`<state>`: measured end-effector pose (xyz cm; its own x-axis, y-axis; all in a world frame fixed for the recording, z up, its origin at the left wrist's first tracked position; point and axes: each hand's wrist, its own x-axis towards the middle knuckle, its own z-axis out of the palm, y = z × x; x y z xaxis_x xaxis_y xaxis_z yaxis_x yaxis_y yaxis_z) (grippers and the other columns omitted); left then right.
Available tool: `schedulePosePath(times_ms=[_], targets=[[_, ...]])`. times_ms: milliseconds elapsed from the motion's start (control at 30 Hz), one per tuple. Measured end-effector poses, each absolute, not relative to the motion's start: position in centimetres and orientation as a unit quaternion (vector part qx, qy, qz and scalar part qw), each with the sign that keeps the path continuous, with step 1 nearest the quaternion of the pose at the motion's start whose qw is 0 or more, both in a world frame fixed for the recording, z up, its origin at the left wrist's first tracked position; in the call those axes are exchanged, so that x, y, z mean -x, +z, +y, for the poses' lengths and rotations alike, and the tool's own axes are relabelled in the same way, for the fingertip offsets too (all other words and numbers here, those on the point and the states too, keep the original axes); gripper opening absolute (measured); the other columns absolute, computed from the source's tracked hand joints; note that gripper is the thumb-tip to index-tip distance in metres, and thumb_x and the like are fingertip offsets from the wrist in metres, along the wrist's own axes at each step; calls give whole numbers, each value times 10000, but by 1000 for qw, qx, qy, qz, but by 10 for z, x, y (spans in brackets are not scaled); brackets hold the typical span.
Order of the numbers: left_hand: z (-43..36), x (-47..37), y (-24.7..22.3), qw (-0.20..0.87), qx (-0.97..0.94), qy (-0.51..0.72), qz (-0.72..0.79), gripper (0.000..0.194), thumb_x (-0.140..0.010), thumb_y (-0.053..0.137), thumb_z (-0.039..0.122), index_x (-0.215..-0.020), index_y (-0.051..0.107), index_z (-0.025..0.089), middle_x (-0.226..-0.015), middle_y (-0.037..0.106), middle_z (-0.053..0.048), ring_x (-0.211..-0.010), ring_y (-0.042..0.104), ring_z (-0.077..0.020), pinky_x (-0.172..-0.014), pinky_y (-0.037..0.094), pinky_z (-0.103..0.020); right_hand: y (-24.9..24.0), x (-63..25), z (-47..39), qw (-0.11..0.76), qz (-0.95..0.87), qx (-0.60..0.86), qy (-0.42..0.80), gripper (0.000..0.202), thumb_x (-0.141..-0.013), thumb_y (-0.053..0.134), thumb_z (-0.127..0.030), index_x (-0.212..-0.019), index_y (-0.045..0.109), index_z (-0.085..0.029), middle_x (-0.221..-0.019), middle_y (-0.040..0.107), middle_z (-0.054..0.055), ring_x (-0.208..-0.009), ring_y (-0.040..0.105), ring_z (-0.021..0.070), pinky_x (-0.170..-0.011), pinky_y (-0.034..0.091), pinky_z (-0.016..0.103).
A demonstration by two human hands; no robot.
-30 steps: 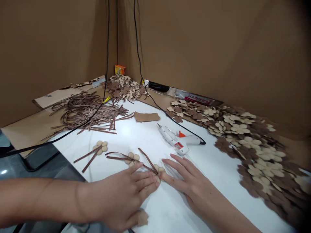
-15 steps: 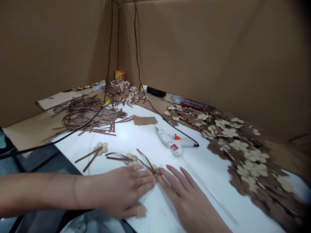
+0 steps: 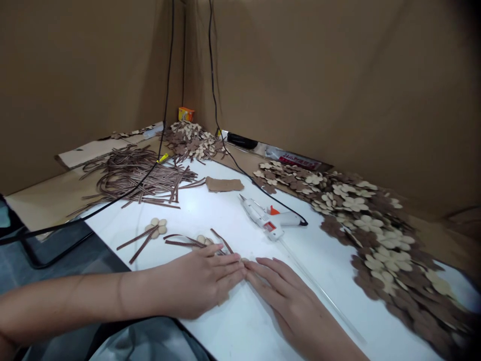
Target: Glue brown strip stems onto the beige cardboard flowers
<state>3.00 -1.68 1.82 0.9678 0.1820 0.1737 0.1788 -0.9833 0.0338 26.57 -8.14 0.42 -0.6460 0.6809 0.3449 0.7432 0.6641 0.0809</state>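
Observation:
My left hand (image 3: 205, 283) lies flat with outstretched fingers over a small beige felt flower (image 3: 244, 260), which it mostly hides. A brown stitched strip (image 3: 221, 240) sticks out behind the fingers. From the right, my right hand (image 3: 287, 296) meets the same flower with its fingertips, its fingers stretched out and palm down. Just beyond the left hand is another flower with strips (image 3: 203, 240), partly covered. Further left rests a beige flower with two brown strips (image 3: 158, 228). A white glue gun (image 3: 265, 220) lies beyond my right hand, a clear glue stick (image 3: 323, 288) trailing from it.
Brown strips (image 3: 139, 175) are heaped at the back left. Brown and beige felt flowers (image 3: 376, 240) pile along the right, with another flower heap (image 3: 193, 140) in the corner. A brown scrap (image 3: 224, 184) lies mid-table. Black cable (image 3: 214, 90) hangs by the cardboard walls (image 3: 319, 75).
My left hand has slid slightly up and right, covering more of the flower and its strips. The small tan piece by its thumb is now mostly hidden. My right hand has barely shifted.

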Motion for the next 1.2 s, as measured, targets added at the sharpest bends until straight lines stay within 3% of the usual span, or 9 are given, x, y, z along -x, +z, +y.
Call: schedulePosePath(times_ms=[233, 400, 567, 700, 933, 1067, 1200], targets=[[-20, -27, 17, 50, -991, 72, 101, 476, -907, 349, 139, -1369, 300, 33, -1386, 408, -169, -1326, 311, -231, -1085, 256, -414, 2, -269, -78, 211, -888, 406, 41, 510, -837, 358, -19, -1299, 486, -193, -1264, 575, 43, -1172, 505, 130, -958, 466, 256], [-14, -23, 28, 213, -961, 85, 154, 522, -842, 342, 41, -1353, 235, 59, -1345, 457, -178, -1276, 393, -194, -1042, 349, -359, 4, -268, -79, 205, -890, 408, 3, 510, -822, 351, 6, -1267, 520, -175, -1231, 599, 43, -1138, 542, 139, -982, 457, 294], [-5, -21, 33, 322, -924, 91, 186, 527, -852, 366, 67, -1344, 180, 97, -1350, 440, -185, -1250, 424, -188, -992, 413, -336, 8, -265, -82, 170, -896, 407, -54, 560, -780, 314, 41, -1254, 529, -164, -1228, 600, 44, -1115, 560, 152, -965, 473, 332], [-5, -22, 35, 266, -936, 104, 203, 496, -854, 344, 57, -1331, 213, 92, -1351, 440, -180, -1247, 426, -188, -985, 422, -340, 9, -263, -83, 154, -898, 403, -84, 509, -806, 313, 34, -1227, 546, -133, -1225, 602, 47, -1096, 572, 160, -943, 485, 346], [-13, -30, 24, 86, -985, 66, 135, 514, -818, 345, 24, -1329, 294, 13, -1357, 433, -207, -1323, 313, -222, -1107, 230, -413, 10, -261, -83, 162, -896, 397, -117, 523, -777, 300, 50, -1199, 561, -118, -1206, 617, 37, -1086, 575, 152, -946, 475, 343], [-22, -33, 18, 37, -990, 64, 119, 520, -846, 349, 74, -1353, 277, -17, -1389, 394, -200, -1335, 284, -242, -1098, 249, -404, 6, -262, -84, 179, -887, 411, -107, 568, -760, 300, 38, -1235, 542, -157, -1214, 613, 25, -1096, 568, 137, -964, 460, 318], [-32, -37, 17, -27, -987, 78, 139, 462, -893, 336, 133, -1334, 346, -4, -1360, 446, -169, -1323, 302, -257, -1086, 264, -412, 6, -266, -83, 146, -900, 390, -126, 563, -757, 307, 29, -1246, 531, -136, -1232, 598, 40, -1100, 570, 146, -903, 506, 305]])
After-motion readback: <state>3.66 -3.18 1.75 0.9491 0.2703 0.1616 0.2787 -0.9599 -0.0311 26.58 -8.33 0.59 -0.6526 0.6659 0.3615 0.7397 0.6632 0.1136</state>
